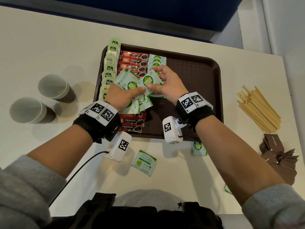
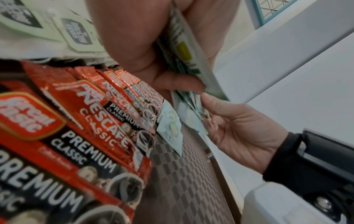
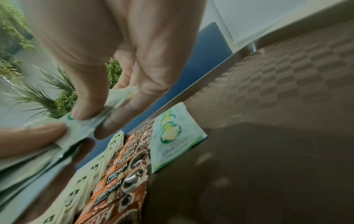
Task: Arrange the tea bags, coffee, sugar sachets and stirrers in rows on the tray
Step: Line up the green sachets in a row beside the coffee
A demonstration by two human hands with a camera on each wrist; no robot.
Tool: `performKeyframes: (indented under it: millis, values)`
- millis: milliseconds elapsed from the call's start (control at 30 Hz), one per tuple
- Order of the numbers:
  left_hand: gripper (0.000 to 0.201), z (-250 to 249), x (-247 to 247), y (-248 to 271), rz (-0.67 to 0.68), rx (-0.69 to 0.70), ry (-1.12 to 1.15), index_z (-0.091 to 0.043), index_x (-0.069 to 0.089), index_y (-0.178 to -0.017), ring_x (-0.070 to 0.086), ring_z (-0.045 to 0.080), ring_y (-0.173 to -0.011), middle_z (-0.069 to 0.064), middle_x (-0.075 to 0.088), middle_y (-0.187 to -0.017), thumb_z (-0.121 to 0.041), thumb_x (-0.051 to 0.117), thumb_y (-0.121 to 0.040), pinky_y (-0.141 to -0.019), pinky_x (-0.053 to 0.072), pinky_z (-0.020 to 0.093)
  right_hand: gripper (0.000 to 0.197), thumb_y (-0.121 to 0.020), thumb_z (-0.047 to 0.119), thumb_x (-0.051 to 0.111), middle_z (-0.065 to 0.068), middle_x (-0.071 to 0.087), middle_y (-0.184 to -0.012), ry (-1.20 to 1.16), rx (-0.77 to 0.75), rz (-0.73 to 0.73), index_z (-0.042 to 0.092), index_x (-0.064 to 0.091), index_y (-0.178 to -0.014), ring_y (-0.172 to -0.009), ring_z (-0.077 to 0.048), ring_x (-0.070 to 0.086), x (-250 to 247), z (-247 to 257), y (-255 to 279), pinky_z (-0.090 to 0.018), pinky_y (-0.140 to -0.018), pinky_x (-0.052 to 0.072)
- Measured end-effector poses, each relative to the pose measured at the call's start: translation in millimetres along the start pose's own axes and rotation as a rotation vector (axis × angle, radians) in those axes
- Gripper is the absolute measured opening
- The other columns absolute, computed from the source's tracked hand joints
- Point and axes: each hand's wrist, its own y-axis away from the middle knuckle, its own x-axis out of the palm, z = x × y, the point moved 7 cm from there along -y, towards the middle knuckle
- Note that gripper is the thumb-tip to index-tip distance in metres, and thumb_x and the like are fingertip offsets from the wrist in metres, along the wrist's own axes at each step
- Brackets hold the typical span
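Head view: over the brown tray (image 1: 206, 76), the left hand (image 1: 122, 96) grips a fanned bunch of green sugar sachets (image 1: 127, 81), and the right hand (image 1: 168, 83) pinches one sachet (image 1: 149, 80) off the top. Tea bags (image 1: 109, 70) and coffee sticks (image 1: 133, 61) sit in rows at the tray's left; stirrers (image 1: 259, 108) lie on the table to the right.

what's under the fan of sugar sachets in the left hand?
The left hand holds the sugar sachets above the coffee sachets on the tray. The middle of that row is covered.
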Motion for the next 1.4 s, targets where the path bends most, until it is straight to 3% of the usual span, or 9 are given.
performKeyframes:
  millis: [100, 233, 433, 567, 667, 1000, 1167, 1300, 1400]
  values:
    - [0.035, 2.0, -2.5, -3.1, 0.000, -0.018, -0.024, -0.009, 0.063, -0.110, 0.071, 0.020, -0.089, 0.007, 0.071, -0.103, -0.007, 0.075, -0.077, -0.081, 0.058, 0.039, 0.016, -0.084, 0.015, 0.069, -0.004, 0.068, -0.096, 0.048, -0.041, -0.023, 0.023, 0.058, -0.091, -0.088, -0.016, 0.065, -6.3, 4.5, 3.5, -0.032, -0.077, 0.057]
    - [0.039, 4.3, -6.6, -4.1, -0.019, -0.030, -0.028, -0.009, 0.062, -0.112, 0.069, 0.022, -0.095, 0.008, 0.070, -0.107, -0.007, 0.077, -0.075, -0.086, 0.056, 0.042, 0.005, -0.081, 0.024, 0.072, 0.002, 0.068, -0.082, 0.120, -0.035, -0.153, 0.020, 0.068, -0.082, -0.077, -0.010, 0.063, -27.3, -1.2, 3.2, -0.027, -0.077, 0.052]
    - [0.044, 7.8, -22.6, -7.2, -0.119, -0.047, -0.040, -0.007, 0.059, -0.118, 0.068, 0.019, -0.092, 0.006, 0.068, -0.106, -0.011, 0.075, -0.077, -0.080, 0.057, 0.033, 0.008, -0.077, 0.017, 0.076, -0.007, 0.071, -0.086, 0.139, 0.117, -0.154, 0.019, 0.068, -0.077, -0.084, -0.022, 0.070, -36.7, -32.8, 4.7, -0.029, -0.073, 0.058]
    - [0.043, 6.1, -25.0, -7.0, -0.122, -0.044, -0.028, -0.009, 0.058, -0.116, 0.068, 0.018, -0.091, 0.005, 0.068, -0.107, -0.010, 0.075, -0.077, -0.077, 0.057, 0.030, 0.017, -0.077, 0.011, 0.076, -0.005, 0.064, -0.074, 0.194, 0.199, -0.153, 0.008, 0.067, -0.090, -0.078, -0.018, 0.066, -32.1, -47.4, 7.9, -0.025, -0.071, 0.058]
    - [0.041, 4.6, -22.6, -6.6, -0.100, -0.043, -0.023, -0.009, 0.057, -0.116, 0.067, 0.011, -0.083, 0.004, 0.067, -0.104, -0.008, 0.074, -0.078, -0.066, 0.057, 0.020, 0.021, -0.077, 0.009, 0.076, 0.000, 0.059, -0.066, 0.213, 0.200, -0.180, 0.010, 0.064, -0.093, -0.075, -0.017, 0.064, -32.2, -50.4, 8.4, -0.029, -0.073, 0.058]
    - [0.026, 6.8, -18.8, -7.6, -0.088, -0.039, -0.028, -0.021, 0.060, -0.095, 0.067, 0.003, -0.076, -0.006, 0.068, -0.089, -0.010, 0.076, -0.077, -0.065, 0.058, 0.022, 0.025, -0.074, 0.019, 0.079, -0.002, 0.069, -0.075, 0.321, 0.179, -0.268, 0.018, 0.060, -0.091, -0.075, -0.016, 0.068, -33.8, -51.6, 8.3, -0.034, -0.082, 0.055]
    - [0.029, 7.7, -18.8, -9.0, -0.084, -0.038, -0.021, -0.015, 0.061, -0.103, 0.066, -0.001, -0.068, -0.001, 0.068, -0.091, -0.010, 0.075, -0.078, -0.058, 0.056, 0.016, 0.027, -0.073, 0.018, 0.079, -0.002, 0.067, -0.075, 0.326, 0.177, -0.296, 0.017, 0.058, -0.090, -0.075, -0.018, 0.068, -34.4, -49.6, 8.5, -0.034, -0.079, 0.055]
    - [0.025, 11.6, -19.0, -9.3, -0.086, -0.061, -0.022, -0.022, 0.061, -0.091, 0.069, 0.012, -0.083, 0.004, 0.070, -0.100, -0.012, 0.077, -0.076, -0.074, 0.059, 0.031, 0.029, -0.073, 0.018, 0.080, -0.001, 0.066, -0.074, 0.319, 0.180, -0.300, 0.018, 0.057, -0.090, -0.075, -0.019, 0.068, -33.6, -50.4, 9.1, -0.035, -0.078, 0.056]
    - [0.029, 11.5, -17.9, -8.0, -0.084, -0.063, -0.032, -0.018, 0.063, -0.098, 0.069, 0.021, -0.093, 0.007, 0.071, -0.104, -0.012, 0.078, -0.074, -0.086, 0.056, 0.042, 0.030, -0.072, 0.015, 0.080, 0.001, 0.062, -0.070, 0.291, 0.193, -0.306, 0.017, 0.057, -0.090, -0.074, -0.021, 0.067, -33.3, -51.7, 9.8, -0.039, -0.078, 0.056]
